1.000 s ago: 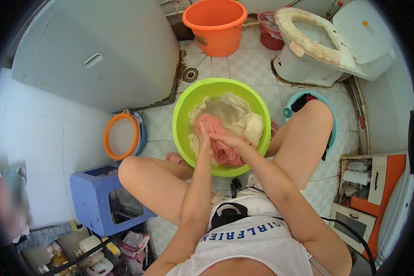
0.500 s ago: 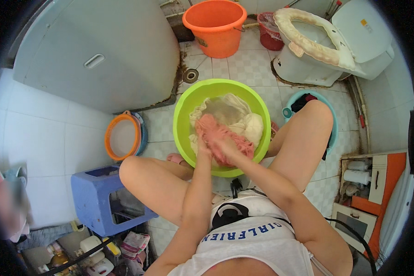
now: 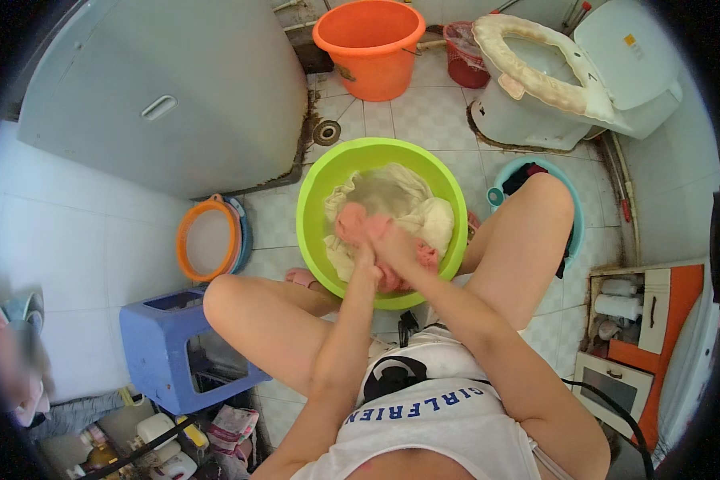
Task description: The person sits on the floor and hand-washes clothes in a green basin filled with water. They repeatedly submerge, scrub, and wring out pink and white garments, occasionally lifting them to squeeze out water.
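A lime-green basin (image 3: pixel 315 172) stands on the floor between my knees. Cream-coloured cloth (image 3: pixel 434 222) lies bunched in cloudy water inside it. My left hand (image 3: pixel 366 254) is closed on a wet pink garment (image 3: pixel 350 221), whose kind the bunching hides. Close against it, my right hand (image 3: pixel 394 242) grips the same garment, with its fingers partly blurred. Some of the pink fabric spreads below and to the right of my hands, near the basin's front wall.
An orange bucket (image 3: pixel 370 50), a red wastebasket (image 3: pixel 466 64) and a toilet (image 3: pixel 528 120) stand at the back. A light-blue basin (image 3: pixel 578 210) with dark cloth sits by my right knee. To the left are an orange-rimmed basin (image 3: pixel 182 244) and a blue plastic stool (image 3: pixel 154 344).
Both hands have drawn closer together over the pink garment, which is more bunched now. The whole view has shifted slightly.
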Available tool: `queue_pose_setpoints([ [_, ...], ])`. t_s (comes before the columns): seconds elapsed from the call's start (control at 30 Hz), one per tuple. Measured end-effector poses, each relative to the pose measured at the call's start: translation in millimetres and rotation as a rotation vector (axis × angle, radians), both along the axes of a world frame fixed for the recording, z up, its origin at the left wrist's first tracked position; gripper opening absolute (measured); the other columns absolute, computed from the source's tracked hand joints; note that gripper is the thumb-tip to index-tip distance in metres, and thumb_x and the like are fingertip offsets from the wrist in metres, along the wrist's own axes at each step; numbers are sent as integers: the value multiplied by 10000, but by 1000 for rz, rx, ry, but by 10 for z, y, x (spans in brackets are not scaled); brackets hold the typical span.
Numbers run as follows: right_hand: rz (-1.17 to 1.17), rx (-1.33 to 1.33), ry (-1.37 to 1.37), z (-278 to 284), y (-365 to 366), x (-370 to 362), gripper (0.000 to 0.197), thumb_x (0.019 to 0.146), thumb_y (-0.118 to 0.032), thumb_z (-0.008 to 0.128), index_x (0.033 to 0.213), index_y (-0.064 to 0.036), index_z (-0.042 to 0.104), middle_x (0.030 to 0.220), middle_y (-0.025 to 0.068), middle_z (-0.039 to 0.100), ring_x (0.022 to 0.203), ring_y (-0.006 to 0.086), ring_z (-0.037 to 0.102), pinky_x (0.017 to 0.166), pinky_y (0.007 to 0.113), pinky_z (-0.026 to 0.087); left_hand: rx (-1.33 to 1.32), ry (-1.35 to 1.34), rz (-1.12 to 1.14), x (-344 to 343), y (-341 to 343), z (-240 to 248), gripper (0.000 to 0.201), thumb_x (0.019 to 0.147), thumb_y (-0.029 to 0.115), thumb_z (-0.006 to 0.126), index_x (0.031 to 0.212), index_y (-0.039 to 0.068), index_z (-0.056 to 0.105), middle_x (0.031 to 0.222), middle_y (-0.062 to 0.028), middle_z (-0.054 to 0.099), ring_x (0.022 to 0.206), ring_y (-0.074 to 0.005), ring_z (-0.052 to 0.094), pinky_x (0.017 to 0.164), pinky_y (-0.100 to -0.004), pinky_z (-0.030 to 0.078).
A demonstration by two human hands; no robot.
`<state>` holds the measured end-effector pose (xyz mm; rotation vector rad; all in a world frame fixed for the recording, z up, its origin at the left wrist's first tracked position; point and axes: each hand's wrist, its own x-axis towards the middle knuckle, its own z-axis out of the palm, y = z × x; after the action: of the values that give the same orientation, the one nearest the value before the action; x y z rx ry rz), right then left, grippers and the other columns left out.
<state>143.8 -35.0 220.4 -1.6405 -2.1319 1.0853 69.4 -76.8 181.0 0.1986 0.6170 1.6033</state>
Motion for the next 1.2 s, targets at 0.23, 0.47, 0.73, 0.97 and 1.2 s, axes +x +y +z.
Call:
queue_pose_setpoints([
  [0.23, -162, -836, 951, 26, 167, 53, 462, 842, -407, 661, 1130, -49, 607, 1105, 85, 626, 1009, 175, 586, 878, 309, 460, -340, 399, 182, -522, 24, -138, 411, 969, 412, 445, 1199, 96, 573, 1185, -61, 601, 1053, -207, 590, 913, -352, 485],
  [0.47, -302, -615, 850, -485, 370, 222, 220, 796, -114, 622, 986, -20, 679, 1008, 76, 666, 929, 153, 600, 813, 304, 475, -579, -167, 153, -340, -61, -466, 433, 974, 348, 429, 1275, 47, 507, 1275, -111, 559, 1158, -257, 549, 980, -416, 462],
  [0.73, -147, -285, 536, -630, 211, 134, 343, 785, -245, 633, 961, 49, 629, 933, 172, 664, 887, 285, 643, 778, 376, 497, -293, -290, 53, -328, -28, -518, 386, 862, 143, 556, 1233, 43, 513, 1207, -84, 586, 1121, -271, 552, 955, -407, 461],
  [0.97, -2, -37, 69, 129, 83, 117, 620, 758, -545, 636, 827, 71, 632, 716, 265, 632, 691, 395, 650, 601, 469, 507, -376, -259, 96, -60, 61, -256, 378, 872, 261, 586, 1189, 58, 564, 1187, -88, 600, 1080, -225, 575, 899, -366, 490],
  [1.2, 362, 223, 62, 248, -349, 48, 535, 847, -464, 550, 744, 57, 619, 645, 249, 614, 584, 405, 622, 548, 503, 485, -463, -251, -42, -186, -11, -563, 397, 905, 374, 575, 1165, 75, 601, 1177, -99, 610, 1048, -186, 599, 856, -338, 517],
])
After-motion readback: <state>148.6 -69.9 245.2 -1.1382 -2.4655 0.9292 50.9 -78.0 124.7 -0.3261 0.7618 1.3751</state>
